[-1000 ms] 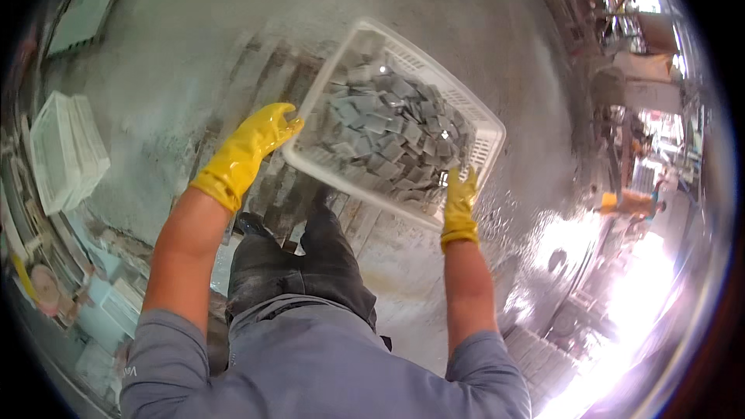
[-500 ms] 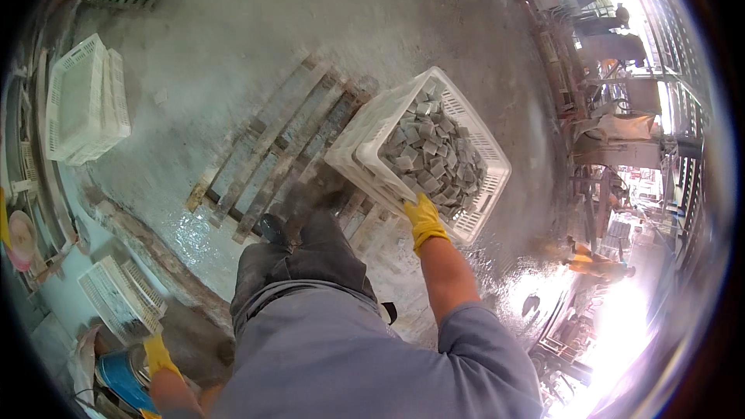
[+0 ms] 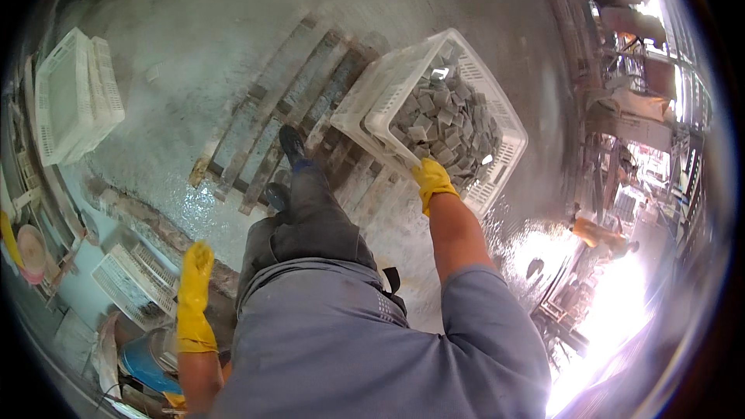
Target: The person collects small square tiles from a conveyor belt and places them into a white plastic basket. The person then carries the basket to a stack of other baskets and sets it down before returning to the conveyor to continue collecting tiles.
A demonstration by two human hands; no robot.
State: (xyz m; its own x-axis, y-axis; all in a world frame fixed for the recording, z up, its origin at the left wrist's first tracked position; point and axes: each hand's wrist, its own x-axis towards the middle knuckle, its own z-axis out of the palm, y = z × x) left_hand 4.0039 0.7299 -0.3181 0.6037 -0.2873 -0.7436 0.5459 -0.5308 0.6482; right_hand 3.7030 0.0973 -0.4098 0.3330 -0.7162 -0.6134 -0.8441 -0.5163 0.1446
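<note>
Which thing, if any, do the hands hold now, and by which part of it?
The right hand holds the upper white plastic crate by its near rim; nothing is visible in the left hand.

Room over the pallet [image 3: 264,124] ends at the crate [image 3: 502,157].

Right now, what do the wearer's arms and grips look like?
Left grip and right grip: bright yellow gloves, rubbery-looking, creased, cuffs covering the wrists. Right arm: loose short grey sleeve, bare forearm between sleeve and cuff. Left arm: bare past the cuff; its sleeve can't be made out. No cables or markings seen on either.
</note>
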